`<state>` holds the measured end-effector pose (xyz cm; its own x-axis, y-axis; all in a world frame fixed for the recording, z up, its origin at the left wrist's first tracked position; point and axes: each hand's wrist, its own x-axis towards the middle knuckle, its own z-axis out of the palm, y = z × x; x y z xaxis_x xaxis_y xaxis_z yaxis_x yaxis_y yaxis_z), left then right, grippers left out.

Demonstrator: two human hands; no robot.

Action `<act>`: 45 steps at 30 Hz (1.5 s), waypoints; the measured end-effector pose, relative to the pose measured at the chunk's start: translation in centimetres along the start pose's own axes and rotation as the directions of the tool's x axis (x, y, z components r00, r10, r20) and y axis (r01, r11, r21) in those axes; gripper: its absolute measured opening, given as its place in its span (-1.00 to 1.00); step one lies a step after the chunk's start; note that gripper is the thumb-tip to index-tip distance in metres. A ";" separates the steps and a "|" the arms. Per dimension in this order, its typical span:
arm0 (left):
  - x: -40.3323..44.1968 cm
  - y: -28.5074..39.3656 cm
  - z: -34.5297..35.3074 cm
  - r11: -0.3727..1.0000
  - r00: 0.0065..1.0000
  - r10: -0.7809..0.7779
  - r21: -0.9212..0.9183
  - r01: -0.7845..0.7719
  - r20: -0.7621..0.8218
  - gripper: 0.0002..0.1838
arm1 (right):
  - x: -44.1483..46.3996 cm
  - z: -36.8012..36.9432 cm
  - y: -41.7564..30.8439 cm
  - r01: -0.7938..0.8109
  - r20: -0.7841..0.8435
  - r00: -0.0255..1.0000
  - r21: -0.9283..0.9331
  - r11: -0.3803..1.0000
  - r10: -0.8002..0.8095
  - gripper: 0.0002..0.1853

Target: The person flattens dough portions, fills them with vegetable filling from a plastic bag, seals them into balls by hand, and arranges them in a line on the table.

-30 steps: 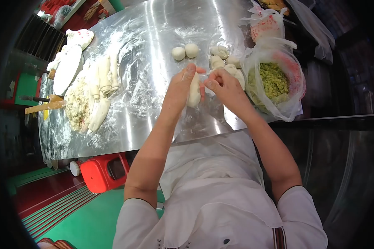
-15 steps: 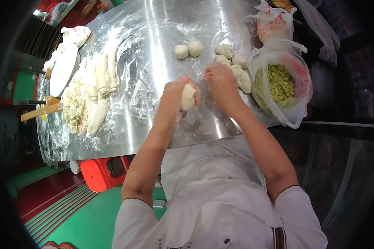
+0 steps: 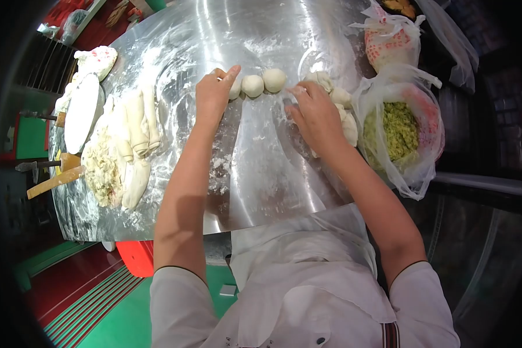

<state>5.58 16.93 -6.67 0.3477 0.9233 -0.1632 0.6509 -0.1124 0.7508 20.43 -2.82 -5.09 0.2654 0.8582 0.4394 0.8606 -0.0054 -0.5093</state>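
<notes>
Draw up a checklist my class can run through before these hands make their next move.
1. Three dough balls in a row: ok, one partly hidden.
2. Left hand beside the leftmost ball: ok.
3. Right hand empty: cannot tell, fingertips partly hidden.
4. Dough pieces close to the right hand: ok.
5. Green mixture accessible: ok, plastic bag open.
6. Metal table clean: not ok, white powder smeared on it.

Glare streaks on steel table (image 3: 267, 168); right edge dim; fisheye bowing; dark corners
</notes>
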 end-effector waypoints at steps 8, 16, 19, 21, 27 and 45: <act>0.9 -1.3 0.2 0.977 0.990 0.105 0.178 -0.120 0.093 -0.29 | 1.7 1.0 1.2 -0.027 0.128 0.991 -0.163 0.986 0.048 -0.62; -3.7 5.6 1.4 0.829 0.824 0.515 -0.108 -0.549 -0.234 -0.76 | -6.7 -2.4 0.3 0.181 0.305 0.946 -0.227 0.957 -0.107 -0.66; -5.1 8.6 6.9 0.773 0.773 0.631 -0.128 -0.621 0.063 -0.69 | -8.7 -2.7 0.9 0.170 0.264 0.958 -0.205 0.964 -0.113 -0.80; -4.6 9.1 10.7 0.718 0.717 0.695 -0.029 -0.695 0.044 -0.67 | -9.5 -2.9 1.2 0.151 0.227 0.968 -0.189 0.970 -0.106 -0.82; -4.2 9.3 11.8 0.763 0.787 0.582 0.196 -0.616 0.206 -0.55 | -10.9 -3.9 1.7 0.174 0.095 0.982 -0.132 0.976 -0.162 -0.81; -21.3 -4.3 0.0 0.888 0.891 0.436 0.100 -0.448 0.125 -0.57 | -12.8 -3.0 0.3 -0.054 0.078 0.996 0.130 0.990 0.044 -0.87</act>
<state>-4.58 -2.27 -6.44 0.6780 0.7280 0.1015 0.4897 -0.5503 0.6762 18.58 -15.36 -8.64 0.2680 0.8946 0.3576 0.7813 0.0153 -0.6240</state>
